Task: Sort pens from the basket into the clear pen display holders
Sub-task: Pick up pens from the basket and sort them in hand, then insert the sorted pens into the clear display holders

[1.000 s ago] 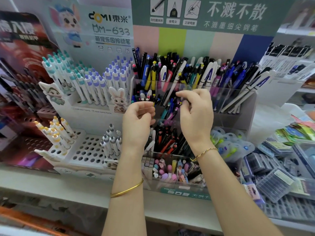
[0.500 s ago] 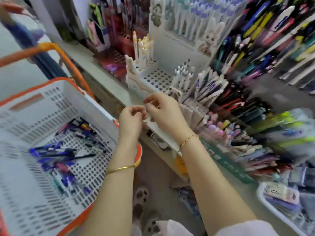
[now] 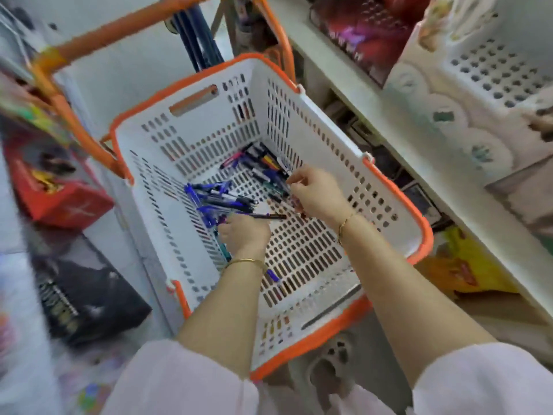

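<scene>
Currently all loose pens sit on the floor of the basket (image 3: 314, 339): blue pens (image 3: 215, 199) in a pile at centre-left, mixed dark pens (image 3: 263, 166) bunched in the far corner. Both hands are inside. The left hand (image 3: 244, 235) is fisted at the near edge of the blue pile, and a black pen (image 3: 269, 216) sticks out of it toward the right, apparently gripped. The right hand (image 3: 317, 194) has its fingers curled down at the dark bunch; blur hides whether it pinches anything. The basket's orange handle (image 3: 119, 28) is raised. A shelf (image 3: 374, 115) runs beside the basket, carrying a white perforated stand (image 3: 493, 70).
</scene>
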Tool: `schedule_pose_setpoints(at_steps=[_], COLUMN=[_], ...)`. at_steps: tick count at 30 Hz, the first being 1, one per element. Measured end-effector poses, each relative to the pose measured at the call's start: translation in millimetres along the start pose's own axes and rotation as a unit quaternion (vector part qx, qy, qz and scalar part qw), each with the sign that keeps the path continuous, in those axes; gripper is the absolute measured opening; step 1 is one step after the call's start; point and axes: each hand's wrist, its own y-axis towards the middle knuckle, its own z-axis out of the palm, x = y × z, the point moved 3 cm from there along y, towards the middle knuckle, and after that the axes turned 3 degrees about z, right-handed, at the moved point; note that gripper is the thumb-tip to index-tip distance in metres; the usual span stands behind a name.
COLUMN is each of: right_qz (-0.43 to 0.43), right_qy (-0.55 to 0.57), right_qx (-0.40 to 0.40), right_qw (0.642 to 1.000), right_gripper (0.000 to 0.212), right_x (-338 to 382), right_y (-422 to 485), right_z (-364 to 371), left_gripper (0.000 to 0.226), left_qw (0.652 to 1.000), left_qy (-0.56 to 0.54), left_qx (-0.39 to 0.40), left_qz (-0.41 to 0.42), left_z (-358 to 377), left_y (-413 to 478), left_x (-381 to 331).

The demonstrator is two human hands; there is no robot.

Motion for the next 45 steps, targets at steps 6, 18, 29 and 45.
schedule_pose_setpoints(at_steps=[6, 18, 29, 45], right_qz=[0.039, 0.068, 0.072, 0.079], right_qy=[-0.002, 0.003, 0.007, 0.014], right_qx=[0.018, 0.009, 0.005, 0.006], right_qw=[0.999, 0.998, 0.997, 0.997], right_gripper=[0.019, 0.019, 0.021, 0.016], right_x=[-8, -22, -27, -35], right_y=[16, 25, 26, 23], right_z=[29, 35, 35, 36], left_gripper=[0.082, 0.077, 0.088, 0.071], left_qw=[0.986, 0.99, 0.993, 0.984], left_qy=[0.135, 0.088, 0.047, -0.013], left_qx=[0.014, -0.003, 0.015, -0.003], left_qz=[-0.101, -0.11, -0.109, -0.176], left_z=[24, 45, 54, 53], left_y=[34, 72, 50, 67], left_x=[36, 37, 44, 28])
